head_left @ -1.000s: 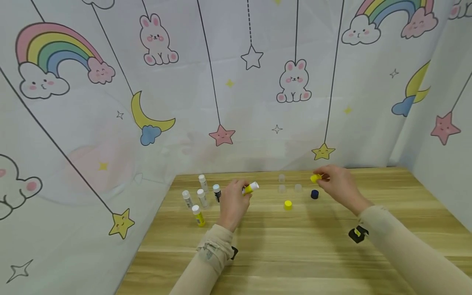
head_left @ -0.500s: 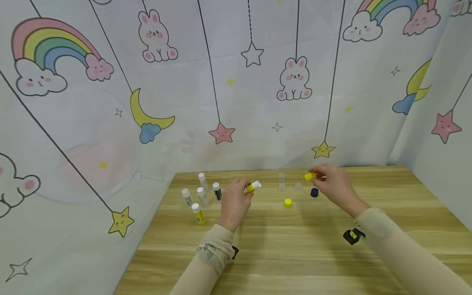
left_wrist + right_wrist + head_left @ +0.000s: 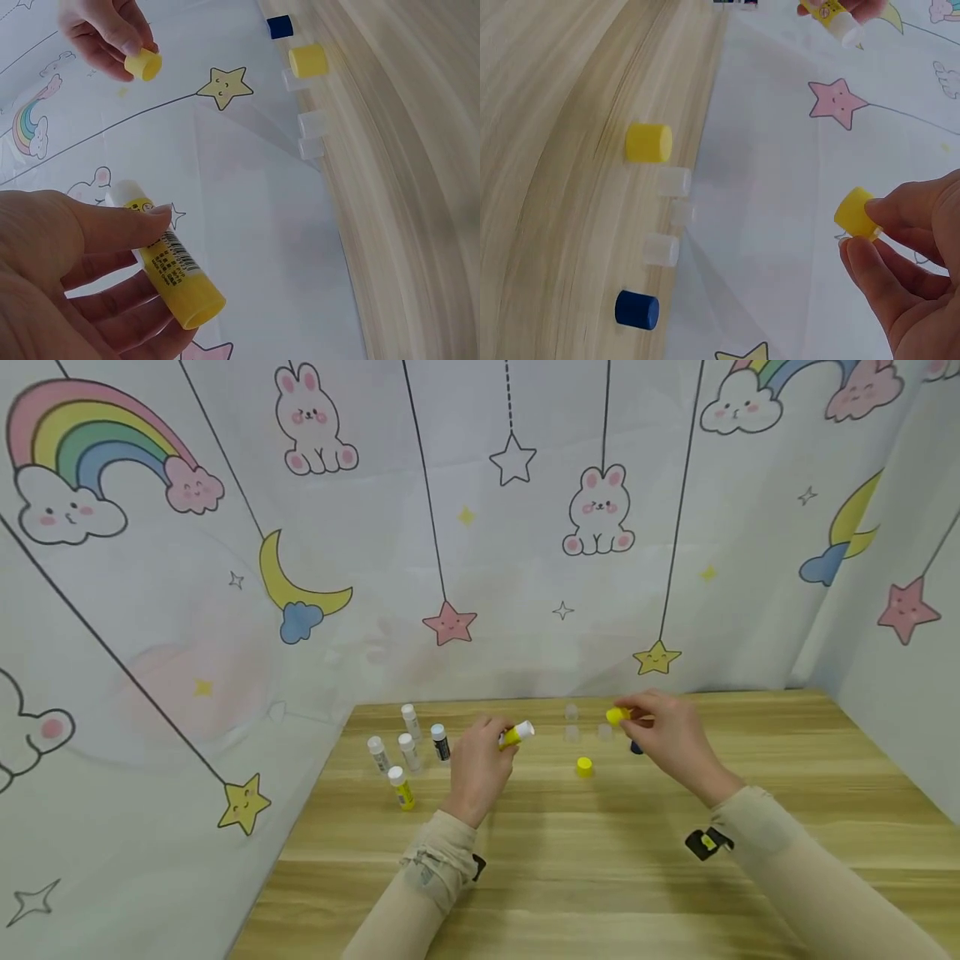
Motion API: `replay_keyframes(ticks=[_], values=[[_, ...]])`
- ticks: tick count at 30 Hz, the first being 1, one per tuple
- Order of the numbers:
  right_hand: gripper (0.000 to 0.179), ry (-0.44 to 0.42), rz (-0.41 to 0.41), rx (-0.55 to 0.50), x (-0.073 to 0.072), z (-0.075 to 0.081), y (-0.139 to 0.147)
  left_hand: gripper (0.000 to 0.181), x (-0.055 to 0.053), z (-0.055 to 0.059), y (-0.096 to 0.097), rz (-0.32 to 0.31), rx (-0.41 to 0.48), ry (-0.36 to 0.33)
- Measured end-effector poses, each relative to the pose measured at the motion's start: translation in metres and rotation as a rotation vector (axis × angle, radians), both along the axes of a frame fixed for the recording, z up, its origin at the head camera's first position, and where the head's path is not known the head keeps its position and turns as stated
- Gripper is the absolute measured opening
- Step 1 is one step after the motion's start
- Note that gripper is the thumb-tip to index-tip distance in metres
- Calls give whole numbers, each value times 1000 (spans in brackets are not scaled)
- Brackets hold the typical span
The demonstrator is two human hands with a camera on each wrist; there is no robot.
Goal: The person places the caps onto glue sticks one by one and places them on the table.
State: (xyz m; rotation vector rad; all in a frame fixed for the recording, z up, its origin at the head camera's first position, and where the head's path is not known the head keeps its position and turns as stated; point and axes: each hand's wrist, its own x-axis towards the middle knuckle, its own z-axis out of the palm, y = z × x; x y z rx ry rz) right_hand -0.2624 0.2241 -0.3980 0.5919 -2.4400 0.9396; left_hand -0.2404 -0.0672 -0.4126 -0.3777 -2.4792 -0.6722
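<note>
My left hand [image 3: 480,768] holds a yellow glue stick [image 3: 176,270] between thumb and fingers, tilted, its white end pointing right toward the other hand. Black print and a barcode show on its side. With thumb and fingertips, my right hand [image 3: 671,739] pinches a yellow cap [image 3: 857,214] above the table. A gap separates the cap from the glue stick. Below the hands, on the table, stand another yellow cap [image 3: 584,767], a dark blue cap [image 3: 637,310] partly behind the right hand in the head view, and several translucent caps [image 3: 661,250].
On the left of the wooden table [image 3: 570,877] stand several uncapped glue sticks: a yellow one [image 3: 402,789], a dark one [image 3: 440,743] and white ones [image 3: 408,752]. A white cloth [image 3: 517,643] printed with rabbits and stars hangs behind the table's back edge.
My right hand has moved left with the yellow cap, closer to the glue stick, and now overlaps the dark blue cap. The left hand has barely moved. The head view has tilted slightly.
</note>
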Motion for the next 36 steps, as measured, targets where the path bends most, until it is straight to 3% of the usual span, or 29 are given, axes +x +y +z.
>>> replay_keyframes(ticks=[24, 36], values=[[27, 61, 39, -93, 13, 4, -20, 30, 10, 8, 5, -1, -34, 15], [25, 62, 58, -112, 15, 5, -27, 31, 14, 11, 10, -38, -44, 30]])
